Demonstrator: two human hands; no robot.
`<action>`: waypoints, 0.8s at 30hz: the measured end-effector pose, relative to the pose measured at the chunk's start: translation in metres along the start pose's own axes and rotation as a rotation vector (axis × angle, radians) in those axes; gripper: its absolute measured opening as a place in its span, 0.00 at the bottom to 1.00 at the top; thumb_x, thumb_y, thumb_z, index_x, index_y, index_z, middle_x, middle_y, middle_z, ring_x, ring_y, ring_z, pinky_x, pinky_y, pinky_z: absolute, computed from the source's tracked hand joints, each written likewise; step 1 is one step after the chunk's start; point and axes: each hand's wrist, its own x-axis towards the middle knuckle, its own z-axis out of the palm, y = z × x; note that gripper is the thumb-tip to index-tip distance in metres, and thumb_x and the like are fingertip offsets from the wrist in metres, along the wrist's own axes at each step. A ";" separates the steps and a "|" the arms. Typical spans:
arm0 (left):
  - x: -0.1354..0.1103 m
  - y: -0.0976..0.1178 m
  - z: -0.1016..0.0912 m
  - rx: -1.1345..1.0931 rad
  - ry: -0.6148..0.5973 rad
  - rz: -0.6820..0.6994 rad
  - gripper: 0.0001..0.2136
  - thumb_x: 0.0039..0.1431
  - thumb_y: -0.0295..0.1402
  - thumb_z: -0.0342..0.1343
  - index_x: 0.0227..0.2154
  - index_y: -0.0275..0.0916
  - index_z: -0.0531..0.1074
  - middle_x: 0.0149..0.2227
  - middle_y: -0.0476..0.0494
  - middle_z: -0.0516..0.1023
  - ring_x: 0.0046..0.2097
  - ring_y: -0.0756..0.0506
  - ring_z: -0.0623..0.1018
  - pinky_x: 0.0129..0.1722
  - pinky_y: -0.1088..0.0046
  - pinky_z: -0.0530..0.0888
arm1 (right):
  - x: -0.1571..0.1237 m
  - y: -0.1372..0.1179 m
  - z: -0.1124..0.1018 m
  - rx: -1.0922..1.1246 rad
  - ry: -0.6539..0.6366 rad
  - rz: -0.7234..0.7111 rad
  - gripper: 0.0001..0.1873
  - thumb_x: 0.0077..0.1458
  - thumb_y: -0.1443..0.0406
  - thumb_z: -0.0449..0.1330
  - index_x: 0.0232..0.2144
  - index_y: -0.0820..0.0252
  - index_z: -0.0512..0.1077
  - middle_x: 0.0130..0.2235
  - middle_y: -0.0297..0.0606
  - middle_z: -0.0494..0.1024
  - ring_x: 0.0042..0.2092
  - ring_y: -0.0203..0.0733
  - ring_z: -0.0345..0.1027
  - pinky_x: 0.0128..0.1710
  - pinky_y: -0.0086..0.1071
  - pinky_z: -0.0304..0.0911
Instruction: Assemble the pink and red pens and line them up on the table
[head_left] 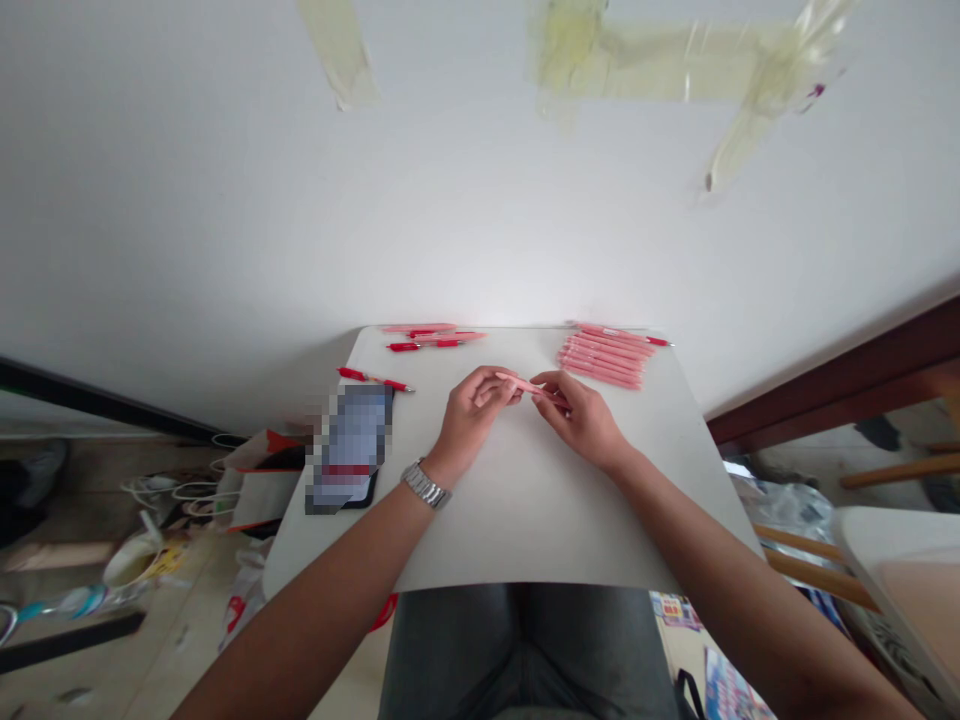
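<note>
Above the table point(517, 510), the right hand point(582, 412) partly covers a pink pen point(526, 384).

Beyond the far edge of the surface point(525, 500), passage is barred by the wall point(450, 200). The far right corner is obstructed by pink pens point(604, 360), the far left corner by loose pens point(448, 343), the left edge by a phone point(351, 440). A gap is left between the pen groups. The middle is blocked by the left hand point(475, 405) and right hand point(581, 412); nearer, open room is bounded by the forearms point(337, 592).
</note>
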 end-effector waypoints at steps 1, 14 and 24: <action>0.000 0.000 0.000 0.003 -0.005 0.001 0.13 0.65 0.42 0.66 0.44 0.38 0.76 0.45 0.40 0.83 0.48 0.44 0.83 0.53 0.63 0.80 | 0.000 -0.001 -0.001 0.004 -0.008 -0.009 0.13 0.71 0.57 0.56 0.52 0.55 0.73 0.40 0.39 0.81 0.36 0.41 0.74 0.37 0.33 0.67; 0.000 0.001 0.000 0.006 0.010 -0.004 0.14 0.63 0.43 0.66 0.43 0.39 0.76 0.45 0.41 0.82 0.48 0.44 0.83 0.52 0.65 0.80 | 0.002 0.000 -0.001 -0.045 0.001 -0.096 0.09 0.72 0.60 0.56 0.47 0.55 0.74 0.38 0.39 0.75 0.34 0.40 0.69 0.36 0.33 0.66; 0.000 0.000 0.000 0.001 0.022 -0.006 0.15 0.62 0.45 0.67 0.42 0.39 0.76 0.46 0.41 0.81 0.49 0.43 0.82 0.52 0.64 0.81 | 0.000 0.008 0.003 -0.033 0.004 -0.036 0.07 0.67 0.59 0.60 0.45 0.53 0.71 0.41 0.38 0.80 0.34 0.39 0.72 0.36 0.32 0.68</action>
